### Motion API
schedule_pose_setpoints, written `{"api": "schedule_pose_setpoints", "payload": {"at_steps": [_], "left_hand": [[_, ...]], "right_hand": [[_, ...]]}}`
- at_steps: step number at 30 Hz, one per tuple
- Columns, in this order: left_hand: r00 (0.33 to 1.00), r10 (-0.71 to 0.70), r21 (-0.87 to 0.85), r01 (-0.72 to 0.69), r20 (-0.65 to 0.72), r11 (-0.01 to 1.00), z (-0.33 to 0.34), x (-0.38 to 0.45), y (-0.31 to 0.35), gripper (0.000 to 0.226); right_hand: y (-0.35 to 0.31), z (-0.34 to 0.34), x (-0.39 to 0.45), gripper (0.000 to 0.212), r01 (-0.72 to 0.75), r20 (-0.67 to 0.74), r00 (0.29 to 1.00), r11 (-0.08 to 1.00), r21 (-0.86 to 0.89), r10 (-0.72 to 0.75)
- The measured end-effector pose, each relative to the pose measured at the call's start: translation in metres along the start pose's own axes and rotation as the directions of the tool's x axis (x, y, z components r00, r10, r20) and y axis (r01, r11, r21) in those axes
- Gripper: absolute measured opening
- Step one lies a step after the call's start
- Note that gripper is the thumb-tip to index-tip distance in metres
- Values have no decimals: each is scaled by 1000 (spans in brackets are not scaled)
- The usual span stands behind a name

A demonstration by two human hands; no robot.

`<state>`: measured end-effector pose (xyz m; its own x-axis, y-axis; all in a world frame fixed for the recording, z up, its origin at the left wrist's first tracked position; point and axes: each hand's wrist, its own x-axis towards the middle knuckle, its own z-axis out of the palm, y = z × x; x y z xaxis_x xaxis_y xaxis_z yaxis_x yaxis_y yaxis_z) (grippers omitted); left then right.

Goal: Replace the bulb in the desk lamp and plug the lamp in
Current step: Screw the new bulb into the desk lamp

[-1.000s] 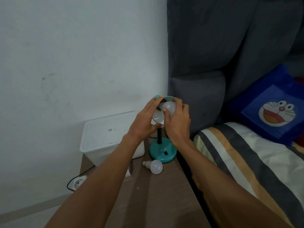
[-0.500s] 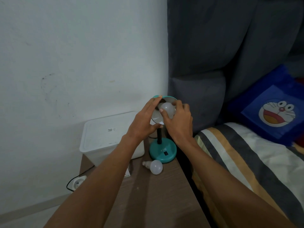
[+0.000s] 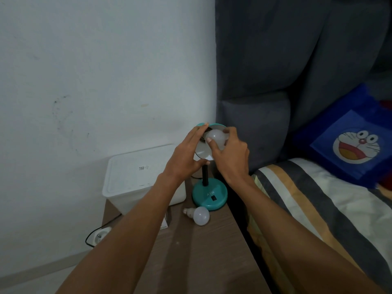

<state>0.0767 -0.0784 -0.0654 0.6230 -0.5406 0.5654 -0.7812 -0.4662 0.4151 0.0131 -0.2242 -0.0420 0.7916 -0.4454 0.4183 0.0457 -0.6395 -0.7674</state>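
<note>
A teal desk lamp stands on its round base [image 3: 209,195] at the back of a wooden bedside table [image 3: 203,251]. Its shade [image 3: 203,149] tilts toward me. My left hand [image 3: 186,158] grips the shade's left rim. My right hand [image 3: 230,154] wraps its fingers around a white bulb [image 3: 216,136] inside the shade; the bulb's screw end is hidden. A second white bulb [image 3: 199,215] lies loose on the table in front of the base.
A white lidded plastic box [image 3: 135,179] sits left of the lamp. A white plug [image 3: 99,235] with black cord lies on the floor by the wall. A small carton [image 3: 165,221] peeks out under my left forearm. A bed with striped sheet [image 3: 318,209] borders the table's right side.
My right hand has turned around the bulb in the shade, its fingers shifting position. My left hand keeps its hold on the shade. The loose bulb has not moved.
</note>
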Motion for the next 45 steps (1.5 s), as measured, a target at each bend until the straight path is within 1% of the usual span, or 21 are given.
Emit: {"api": "schedule_pose_setpoints", "payload": {"at_steps": [3, 7, 9, 11, 13, 16, 17, 22, 26, 28, 31, 34, 36, 38, 40, 42, 44, 45], "left_hand": [[1000, 0, 5, 0, 2, 1000, -1, 1, -1, 101], [1000, -5, -13, 5, 1, 1000, 2, 1, 1, 98], [1000, -7, -21, 7, -8, 1000, 2, 1, 1, 96], [1000, -10, -25, 10, -9, 1000, 1, 1, 0, 95], [1000, -15, -16, 15, -8, 1000, 2, 2, -1, 97], [1000, -21, 10, 21, -5, 1000, 2, 2, -4, 101], [1000, -22, 16, 22, -4, 1000, 2, 2, -4, 101], [1000, -15, 29, 15, -10, 999, 1, 1, -1, 100], [1000, -11, 26, 12, -12, 1000, 1, 2, 1, 99], [1000, -9, 27, 9, -9, 1000, 2, 3, 0, 98], [1000, -10, 22, 10, -1, 1000, 3, 2, -2, 98], [1000, -16, 15, 16, -3, 1000, 4, 1, -4, 98], [1000, -21, 16, 22, -1, 1000, 4, 1, -3, 99], [1000, -13, 19, 13, 0, 1000, 4, 1, -3, 100], [1000, -4, 15, 4, 0, 1000, 4, 2, -2, 98], [1000, -1, 17, 1, -1, 1000, 3, 1, -2, 98], [1000, -3, 24, 3, -5, 1000, 3, 0, -2, 99], [1000, -6, 24, 6, -3, 1000, 3, 0, -2, 99]], "right_hand": [[-2, 0, -1, 49, 43, -1, 999, 999, -19, -43], [-3, 3, -6, 45, 109, 13, 994, 994, -26, -109], [1, 4, -7, 49, 149, 43, 988, 988, -47, -147], [4, 4, -7, 55, 154, 77, 986, 986, -59, -149], [5, 4, -6, 57, 98, 80, 992, 993, -62, -93], [4, 4, -4, 58, -67, 69, 995, 998, -11, 67], [3, 4, -4, 58, -98, 66, 993, 995, 7, 97], [2, 4, -4, 55, -161, 39, 987, 985, 66, 158], [3, 4, -1, 55, -241, 45, 971, 961, 136, 237], [3, 4, -1, 53, -240, 53, 971, 958, 156, 234], [3, 6, -4, 48, -132, 70, 990, 982, 139, 123], [5, 8, -3, 59, -88, 118, 990, 991, 97, 76], [5, 7, -2, 61, -98, 111, 990, 993, 62, 90], [4, 7, -1, 57, -118, 93, 989, 992, 32, 115], [4, 8, 1, 57, -170, 79, 983, 985, 30, 168], [5, 11, 3, 66, -218, 69, 974, 975, 32, 215], [6, 12, 4, 76, -231, 64, 971, 973, 24, 229], [5, 11, 3, 75, -237, 55, 970, 971, 33, 235]]}}
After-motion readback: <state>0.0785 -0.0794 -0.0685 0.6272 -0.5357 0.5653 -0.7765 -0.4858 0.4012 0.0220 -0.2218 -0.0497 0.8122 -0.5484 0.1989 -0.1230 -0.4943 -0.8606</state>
